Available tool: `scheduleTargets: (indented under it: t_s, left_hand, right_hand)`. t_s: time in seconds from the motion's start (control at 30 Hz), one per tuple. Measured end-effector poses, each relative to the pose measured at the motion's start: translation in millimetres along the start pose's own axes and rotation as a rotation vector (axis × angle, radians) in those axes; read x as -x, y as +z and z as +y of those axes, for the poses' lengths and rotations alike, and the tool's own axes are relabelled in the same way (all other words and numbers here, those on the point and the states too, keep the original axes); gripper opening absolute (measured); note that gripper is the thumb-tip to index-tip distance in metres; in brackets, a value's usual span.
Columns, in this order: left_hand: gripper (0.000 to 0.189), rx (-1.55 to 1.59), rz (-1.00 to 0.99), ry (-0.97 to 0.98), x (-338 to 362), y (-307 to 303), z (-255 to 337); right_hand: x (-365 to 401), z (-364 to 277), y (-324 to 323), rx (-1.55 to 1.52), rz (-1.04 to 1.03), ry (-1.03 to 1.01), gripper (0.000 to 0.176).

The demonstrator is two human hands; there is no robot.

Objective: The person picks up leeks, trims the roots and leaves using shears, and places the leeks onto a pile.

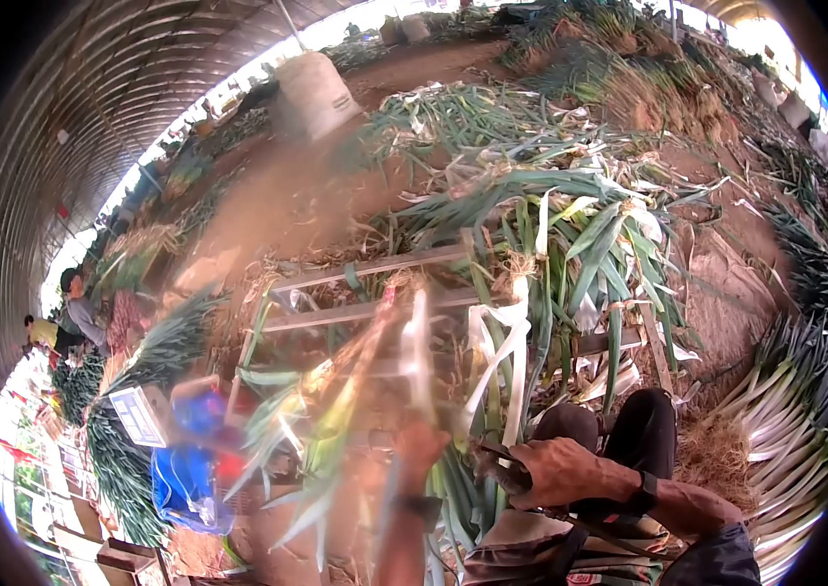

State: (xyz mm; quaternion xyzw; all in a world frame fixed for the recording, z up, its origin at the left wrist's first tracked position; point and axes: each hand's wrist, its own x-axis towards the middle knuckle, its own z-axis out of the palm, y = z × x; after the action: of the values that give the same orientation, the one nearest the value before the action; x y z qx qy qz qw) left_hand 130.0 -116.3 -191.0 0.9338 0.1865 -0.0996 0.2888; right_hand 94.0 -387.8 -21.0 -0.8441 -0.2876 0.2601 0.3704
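My left hand (421, 446), smeared by motion, is closed around a leek (417, 342) whose white shank points up and away from me. To the right, my right hand (558, 471) grips a dark metal tool (504, 463); its exact kind I cannot tell. Just left of my left hand, a yellowing leek (340, 420) with ragged leaves leans across the metal frame (365, 266). Another leek (518, 342), roots upward and outer leaf peeling, stands beyond my right hand. Behind it, loose green leaves (599, 244) hang in a heap.
Trimmed leeks (790, 420) lie in a long row at my right. A blue bag (184, 488) and a white box (138, 417) sit at left beside bundled leeks (121, 479). A pale bucket-like container (316, 95) stands farther back. Two people (82, 313) are at far left.
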Motion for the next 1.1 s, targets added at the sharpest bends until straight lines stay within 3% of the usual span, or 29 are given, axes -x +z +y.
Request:
scheduleTargets:
  t_s: [0.13, 0.23, 0.33, 0.43, 0.47, 0.63, 0.73, 0.83, 0.9, 0.93, 1.0, 1.03, 1.1]
  left_hand:
    - [0.077, 0.054, 0.008, 0.042, 8.2, -11.1, -3.7]
    - [0.073, 0.143, -0.032, -0.025, 11.3, -18.1, 4.6]
    - [0.073, 0.108, -0.004, 0.057, 17.7, -27.4, 11.4]
    - [0.07, 0.057, 0.017, 0.025, 19.1, -32.1, 16.3]
    - [0.064, 0.04, 0.029, 0.101, 21.0, -32.4, 11.5]
    - [0.055, -0.351, -0.069, 0.094, 23.9, -20.4, -1.7]
    - [0.052, -0.235, 0.053, 0.259, 33.7, -8.1, -20.4]
    - [0.03, 0.159, 0.235, 0.211, 46.3, 9.5, -11.4]
    - [0.022, 0.098, 0.306, 0.206, 46.8, 16.6, -7.8]
    - [0.023, -0.116, 0.332, 0.26, 38.7, 22.4, -12.5]
    - [0.028, -0.093, 0.241, 0.217, 19.9, 35.7, -28.3]
    - [0.03, 0.143, 0.123, 0.119, 10.7, 45.0, -42.6]
    - [0.034, 0.318, 0.065, 0.077, 2.3, 52.9, -51.0]
  right_hand:
    - [1.0, -1.5, 1.7, 0.051, 0.051, 0.026, 0.051]
    - [4.8, -0.1, 1.2, 0.151, 0.103, -0.089, 0.051]
    - [11.3, -6.5, -7.5, -0.05, 0.008, 0.003, 0.052]
    - [19.2, -3.8, -7.6, -0.05, 0.037, -0.091, 0.056]
    - [19.7, -5.1, -7.6, -0.075, 0.043, -0.098, 0.058]
    - [11.8, -8.4, -1.1, -0.01, -0.026, -0.029, 0.051]
    - [10.9, -1.6, 8.2, -0.071, 0.121, -0.221, 0.048]
    - [-0.9, 25.8, 29.9, 0.002, 0.0, -0.099, 0.05]
    - [-9.8, 34.0, 39.1, -0.009, -0.017, -0.062, 0.051]
    - [-13.1, 29.4, 38.1, -0.015, -0.03, -0.048, 0.054]
    - [-19.8, 12.8, 28.0, -0.013, -0.073, -0.013, 0.061]
    - [-22.6, 5.4, 22.9, -0.006, -0.103, 0.007, 0.067]
    - [-38.2, 14.3, 27.7, 0.053, -0.053, -0.028, 0.072]
